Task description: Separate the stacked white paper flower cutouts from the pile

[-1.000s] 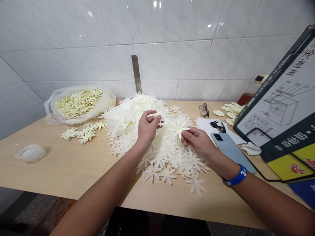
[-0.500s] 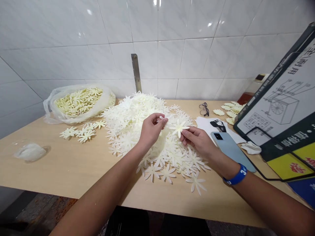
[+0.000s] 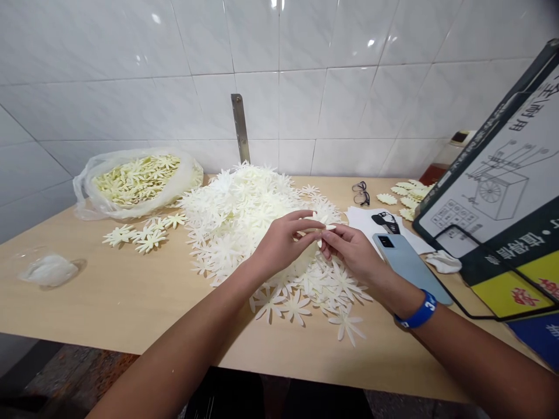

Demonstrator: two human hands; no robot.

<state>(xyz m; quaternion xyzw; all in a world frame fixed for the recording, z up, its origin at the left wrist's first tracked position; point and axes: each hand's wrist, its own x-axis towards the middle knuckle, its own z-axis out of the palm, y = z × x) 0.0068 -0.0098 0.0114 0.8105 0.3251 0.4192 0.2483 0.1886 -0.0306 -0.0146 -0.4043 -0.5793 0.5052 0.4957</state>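
Observation:
A big heap of white flower-shaped cutouts [image 3: 244,215] covers the middle of the wooden table [image 3: 122,297]. Above its right side my left hand [image 3: 283,241] and my right hand [image 3: 349,250] meet, both pinching one white flower cutout [image 3: 323,226], which is mostly hidden by the fingers. My right wrist wears a blue band [image 3: 419,314].
A plastic bag of yellowish flower cutouts [image 3: 135,177] sits at the back left, with a few loose ones [image 3: 140,234] in front. A phone [image 3: 406,259], glasses [image 3: 361,194], white paper and a printed cardboard box [image 3: 502,192] stand on the right. A crumpled plastic piece [image 3: 48,269] lies far left.
My left hand has moved right and down from the heap to join my right hand at the flower cutout. My right hand has stayed nearly in place.

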